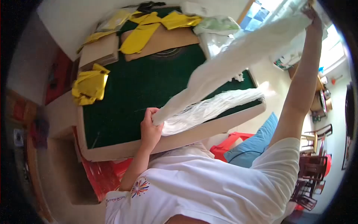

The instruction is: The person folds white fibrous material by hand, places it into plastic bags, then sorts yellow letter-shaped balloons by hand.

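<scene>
My left hand [150, 128] grips the lower end of a long white cloth [238, 59] just above the near edge of the green-topped table [126, 100]. The cloth stretches diagonally up to the top right, where my right hand [312, 16] holds its other end with the arm raised high. A bundle of white stringy fibre [209, 110] lies on the table under the cloth, next to my left hand.
Yellow cloth pieces [89, 86] lie on the table's left and far sides, over brown cardboard [164, 39]. Plastic bags [216, 26] sit at the far right corner. A blue cushion [257, 143], red objects and dark wooden chairs [311, 175] stand to the right.
</scene>
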Demonstrator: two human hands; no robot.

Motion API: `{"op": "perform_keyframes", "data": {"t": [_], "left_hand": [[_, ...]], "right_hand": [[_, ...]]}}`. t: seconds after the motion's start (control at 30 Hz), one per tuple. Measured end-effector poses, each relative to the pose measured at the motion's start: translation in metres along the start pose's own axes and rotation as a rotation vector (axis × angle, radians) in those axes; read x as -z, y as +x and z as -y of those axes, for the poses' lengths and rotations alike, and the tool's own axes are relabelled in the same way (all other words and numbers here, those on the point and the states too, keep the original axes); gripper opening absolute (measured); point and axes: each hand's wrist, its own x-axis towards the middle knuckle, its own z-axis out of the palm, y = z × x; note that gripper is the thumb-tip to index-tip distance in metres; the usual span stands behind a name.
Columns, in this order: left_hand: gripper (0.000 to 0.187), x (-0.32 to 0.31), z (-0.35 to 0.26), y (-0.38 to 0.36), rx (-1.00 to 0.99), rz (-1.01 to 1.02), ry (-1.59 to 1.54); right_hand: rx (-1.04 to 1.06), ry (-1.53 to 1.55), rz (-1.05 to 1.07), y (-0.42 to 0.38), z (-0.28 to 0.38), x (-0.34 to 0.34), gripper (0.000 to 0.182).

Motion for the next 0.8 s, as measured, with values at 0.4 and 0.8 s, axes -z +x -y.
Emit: {"op": "perform_keyframes", "data": {"t": [0.4, 0.8], "left_hand": [[0.032, -0.021, -0.008, 0.002, -0.008, 0.309, -0.621], [0.031, -0.008, -0.02, 0.024, -0.142, 0.298, 0.344]], "right_hand": [[0.318, -0.256, -1.339, -0.294, -0.061, 0.142, 0.014], [-0.248, -0.018, -1.675, -0.392, -0.199, 0.154, 0.008]]}}
